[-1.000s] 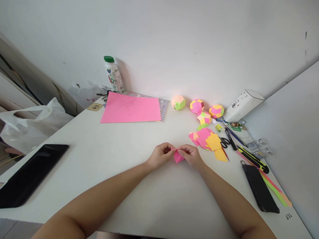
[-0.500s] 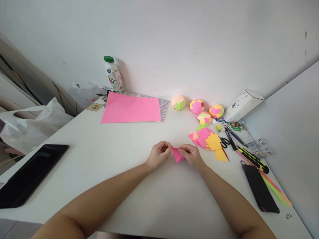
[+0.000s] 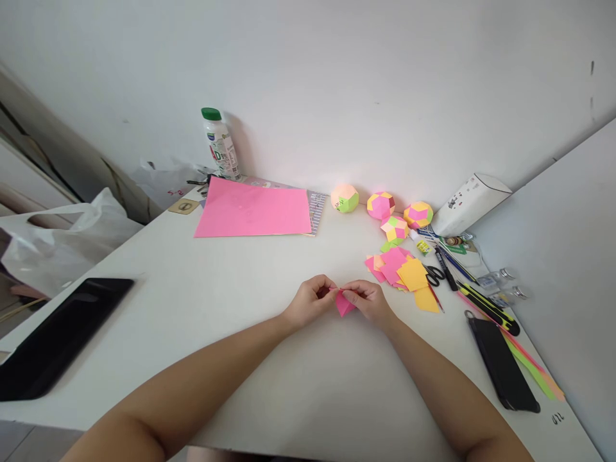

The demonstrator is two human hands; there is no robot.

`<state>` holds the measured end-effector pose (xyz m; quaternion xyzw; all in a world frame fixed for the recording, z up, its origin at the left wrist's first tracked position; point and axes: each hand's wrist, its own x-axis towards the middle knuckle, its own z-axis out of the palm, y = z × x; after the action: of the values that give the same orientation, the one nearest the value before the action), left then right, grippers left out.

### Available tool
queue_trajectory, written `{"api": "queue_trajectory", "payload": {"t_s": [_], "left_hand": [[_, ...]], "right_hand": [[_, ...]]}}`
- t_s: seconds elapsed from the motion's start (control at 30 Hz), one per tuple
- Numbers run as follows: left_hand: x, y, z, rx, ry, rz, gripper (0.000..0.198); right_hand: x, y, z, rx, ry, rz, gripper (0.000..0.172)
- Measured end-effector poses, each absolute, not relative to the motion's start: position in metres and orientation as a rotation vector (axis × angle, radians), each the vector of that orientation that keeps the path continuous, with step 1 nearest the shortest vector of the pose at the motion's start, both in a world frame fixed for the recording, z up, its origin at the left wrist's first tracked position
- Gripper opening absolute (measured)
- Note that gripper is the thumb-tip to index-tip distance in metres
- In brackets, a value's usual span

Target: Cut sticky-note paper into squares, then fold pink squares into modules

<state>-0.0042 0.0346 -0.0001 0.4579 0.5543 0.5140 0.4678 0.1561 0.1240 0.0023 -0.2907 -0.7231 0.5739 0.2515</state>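
Thumb and fingertips of my left hand (image 3: 310,300) pinched together at the upper left of the small pink paper (image 3: 343,306). My right hand (image 3: 371,303) grips its upper right, thumb over the front. Paper sits between both hands, corner pointing down at me; can't tell if it touches the white table (image 3: 250,276). Cut paper pile (image 3: 395,264) beyond my right hand, scissors (image 3: 435,276) just beside it. Large pink sheet (image 3: 253,210) farther back, left.

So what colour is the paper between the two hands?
The paper is pink; it shows best in the head view.
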Motion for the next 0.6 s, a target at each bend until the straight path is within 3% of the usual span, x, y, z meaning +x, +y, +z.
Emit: {"api": "queue_trajectory", "payload": {"t_s": [0.6], "left_hand": [[-0.0032,0.0337,0.0059,0.945,1.443,1.452,0.010]], "right_hand": [[0.1560,0.1238,0.0023,-0.869,-1.916,1.556,0.021]]}}
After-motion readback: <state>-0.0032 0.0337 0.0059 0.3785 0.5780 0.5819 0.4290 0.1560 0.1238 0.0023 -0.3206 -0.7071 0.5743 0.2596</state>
